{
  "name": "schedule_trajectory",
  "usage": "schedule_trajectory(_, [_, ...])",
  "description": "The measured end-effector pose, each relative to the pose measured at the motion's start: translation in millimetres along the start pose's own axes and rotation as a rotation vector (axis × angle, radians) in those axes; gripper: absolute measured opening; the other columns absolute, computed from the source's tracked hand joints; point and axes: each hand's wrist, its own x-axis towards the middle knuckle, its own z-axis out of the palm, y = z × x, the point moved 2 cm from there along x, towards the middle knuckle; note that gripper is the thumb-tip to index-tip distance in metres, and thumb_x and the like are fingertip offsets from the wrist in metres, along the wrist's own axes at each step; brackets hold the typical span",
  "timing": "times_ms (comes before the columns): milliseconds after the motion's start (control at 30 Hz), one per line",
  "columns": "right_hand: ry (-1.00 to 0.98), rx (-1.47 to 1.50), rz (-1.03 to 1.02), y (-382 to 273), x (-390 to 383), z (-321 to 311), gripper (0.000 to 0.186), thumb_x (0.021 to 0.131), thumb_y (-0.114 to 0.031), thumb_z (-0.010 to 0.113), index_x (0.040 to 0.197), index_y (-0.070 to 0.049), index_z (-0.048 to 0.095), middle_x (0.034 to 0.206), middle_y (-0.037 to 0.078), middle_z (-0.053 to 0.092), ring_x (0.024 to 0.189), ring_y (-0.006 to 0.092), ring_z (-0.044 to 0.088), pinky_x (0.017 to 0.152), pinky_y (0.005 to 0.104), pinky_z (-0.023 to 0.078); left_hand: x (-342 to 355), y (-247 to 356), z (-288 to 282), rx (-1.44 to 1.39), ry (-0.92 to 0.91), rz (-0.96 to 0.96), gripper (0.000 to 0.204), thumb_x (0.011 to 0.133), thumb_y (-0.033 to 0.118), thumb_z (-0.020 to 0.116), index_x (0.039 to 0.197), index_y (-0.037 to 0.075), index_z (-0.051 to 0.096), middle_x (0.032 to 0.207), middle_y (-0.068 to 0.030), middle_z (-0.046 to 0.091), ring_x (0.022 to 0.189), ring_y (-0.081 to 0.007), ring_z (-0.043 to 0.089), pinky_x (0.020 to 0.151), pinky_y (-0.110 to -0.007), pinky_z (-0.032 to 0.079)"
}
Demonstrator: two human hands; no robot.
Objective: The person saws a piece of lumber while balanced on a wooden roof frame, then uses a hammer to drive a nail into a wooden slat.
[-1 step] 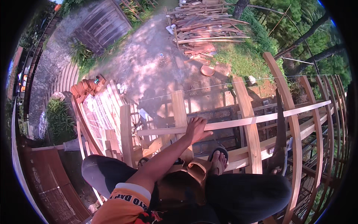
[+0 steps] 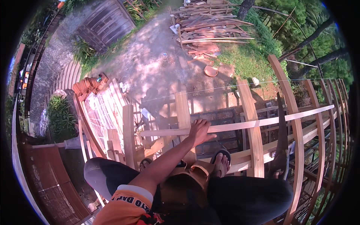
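My left hand (image 2: 199,132) curls its fingers over a long pale wooden batten (image 2: 258,123) lying across square timber joists (image 2: 250,142), its thumb stretched to the right along it. My right hand (image 2: 277,173), mostly hidden behind my right knee, grips the lower end of a hand saw (image 2: 282,138), whose dark blade stands between two joists. My sandalled feet (image 2: 222,161) rest among the timbers below the batten, and a brown tool pouch (image 2: 195,174) lies between my thighs. A thin string (image 2: 225,87) stretches above the joist ends.
I am high on open timber framing with gaps below. A lumber pile (image 2: 213,30) lies on the ground ahead, stacked tiles (image 2: 88,86) and pale boards (image 2: 98,112) at left, a rusty roof sheet (image 2: 52,176) lower left, and trees (image 2: 315,33) at right.
The whole view has shifted slightly down and right. My left thumb looks a little straighter along the batten; my right hand and the saw show no other clear change.
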Motion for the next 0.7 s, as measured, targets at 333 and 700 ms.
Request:
schedule_trajectory(333, [-0.178,0.091,0.035,35.6,54.7,-9.2,0.057,0.097,-0.043,0.065,0.133,0.001,0.057,0.124,0.012,0.064,0.116,0.0227,0.059,0.105,0.0372,0.043,-76.3,-66.2,-99.2,-0.304,0.871,-0.303,0.027,0.088,0.018,0.073,0.107,0.000,0.065,0.107,-0.0168,0.066,0.103,-0.0358,0.061,0.091,-0.045,0.047])
schedule_trajectory(700, [-0.226,0.370,-0.122,27.1,76.9,-71.6,0.040,0.101,-0.045,0.059,0.095,-0.005,0.059,0.095,0.004,0.055,0.091,0.0162,0.052,0.087,0.0335,0.040,-141.9,-53.7,-381.9,-0.088,0.494,-0.407,0.038,0.088,0.037,0.073,0.095,0.000,0.070,0.085,-0.0128,0.071,0.081,-0.0214,0.065,0.075,-0.038,0.050])
